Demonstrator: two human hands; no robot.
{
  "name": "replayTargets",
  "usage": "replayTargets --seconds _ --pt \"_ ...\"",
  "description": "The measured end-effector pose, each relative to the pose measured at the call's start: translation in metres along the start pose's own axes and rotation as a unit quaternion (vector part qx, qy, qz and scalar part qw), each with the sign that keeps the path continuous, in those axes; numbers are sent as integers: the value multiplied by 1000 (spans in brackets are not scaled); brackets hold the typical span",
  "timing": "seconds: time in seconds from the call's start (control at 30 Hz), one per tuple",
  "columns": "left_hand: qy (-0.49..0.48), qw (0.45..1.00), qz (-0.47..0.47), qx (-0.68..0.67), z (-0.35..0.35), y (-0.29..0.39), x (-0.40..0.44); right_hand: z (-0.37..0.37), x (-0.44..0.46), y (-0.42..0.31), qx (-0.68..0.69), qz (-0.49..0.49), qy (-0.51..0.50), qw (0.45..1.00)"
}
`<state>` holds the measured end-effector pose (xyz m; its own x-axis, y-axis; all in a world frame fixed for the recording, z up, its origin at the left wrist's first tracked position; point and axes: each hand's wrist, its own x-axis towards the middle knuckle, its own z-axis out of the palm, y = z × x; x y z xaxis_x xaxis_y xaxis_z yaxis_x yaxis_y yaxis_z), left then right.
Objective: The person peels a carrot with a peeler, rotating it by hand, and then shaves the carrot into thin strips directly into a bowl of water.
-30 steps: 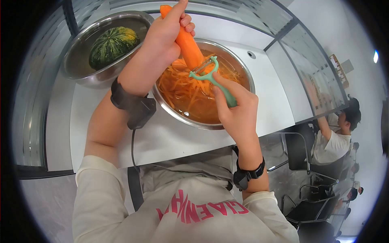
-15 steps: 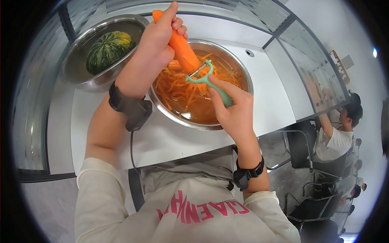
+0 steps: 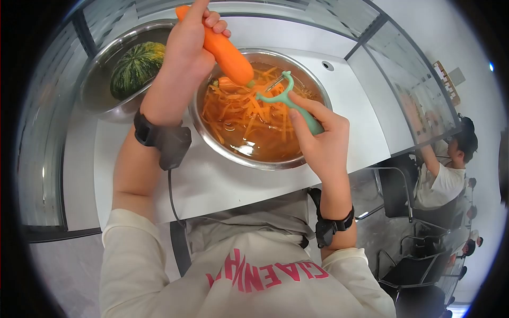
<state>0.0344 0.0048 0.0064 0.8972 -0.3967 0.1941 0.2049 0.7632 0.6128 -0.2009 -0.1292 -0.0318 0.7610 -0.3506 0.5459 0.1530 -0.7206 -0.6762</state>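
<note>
The left hand (image 3: 188, 46) grips a carrot (image 3: 229, 57), fingers curled round it and thumb pointing up toward the top edge of the view. One short end of the carrot pokes out past the thumb, up and to the left; the longer part runs out of the grip on the other side, slanting down to the right. Its lower end hangs over the bowl (image 3: 265, 166) — clear of the hand and pointing at the peeler.

The right hand (image 3: 330, 139) is closed on the handle of the green peeler (image 3: 283, 97), pinching it between thumb and fingers. The forked head sticks out beyond the fingertips, up and to the left, above the bowl. Its blade sits just beside the carrot's lower end, with a small gap between them.

Orange peelings (image 3: 252, 114) lie in the water in the bowl, heaped thickest below the carrot and the peeler. A thicker orange piece (image 3: 228, 84) shows among them, near the carrot's underside.

To the left, partly behind the left forearm, a second metal bowl (image 3: 123, 110) holds a green and yellow squash (image 3: 135, 70). Both bowls stand on the white table (image 3: 352, 124). Dark straps circle both wrists — a cable (image 3: 170, 196) runs down from the left one. Off to the right, a co-worker (image 3: 445, 185) in a pale shirt sits near dark chairs (image 3: 396, 188).
</note>
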Motion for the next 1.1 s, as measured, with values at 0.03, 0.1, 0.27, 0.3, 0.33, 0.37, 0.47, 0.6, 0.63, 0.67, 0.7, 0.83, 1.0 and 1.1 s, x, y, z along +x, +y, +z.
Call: replayTargets --seconds 0.03,0.1,0.27,0.3,0.33,0.37,0.47,0.6,0.63,0.67,0.7,0.83,1.0,1.1 --pt "-6 1000 -12 -5 0 -2 0 -1 1 -3 -5 -1 -5 1000" --pt "-22 999 -35 -7 1 -3 0 -3 4 -8 -15 -3 -17 1000" --pt "-56 996 -70 -4 4 -6 -7 0 8 -15 -37 -56 -26 997" --pt "-61 996 -69 1 5 -5 -8 2 9 -14 -29 -73 -22 997" --pt "-65 994 -86 1 6 -4 -9 3 10 -15 0 -51 -22 998" --pt "-68 994 -83 4 5 -5 -9 4 12 -19 6 -43 -25 999" --pt "-76 993 -88 14 5 -9 -9 9 15 -25 24 -44 -22 999" --pt "-87 991 -100 17 10 -10 -17 19 24 -25 34 -86 -1 996" --pt "-89 991 -97 16 11 -11 -18 20 26 -27 34 -90 1 995" --pt "-101 990 -94 15 11 -11 -19 20 26 -29 26 -87 -3 996" --pt "-112 989 -91 15 11 -11 -19 20 26 -31 19 -84 -7 996" --pt "-113 989 -92 22 14 -10 -22 23 26 -29 -7 -103 3 995" --pt "-68 995 -75 6 9 -5 -14 27 16 -20 -22 -127 15 992" --pt "-48 997 -67 8 6 -3 -9 24 8 -15 -22 -107 5 994"
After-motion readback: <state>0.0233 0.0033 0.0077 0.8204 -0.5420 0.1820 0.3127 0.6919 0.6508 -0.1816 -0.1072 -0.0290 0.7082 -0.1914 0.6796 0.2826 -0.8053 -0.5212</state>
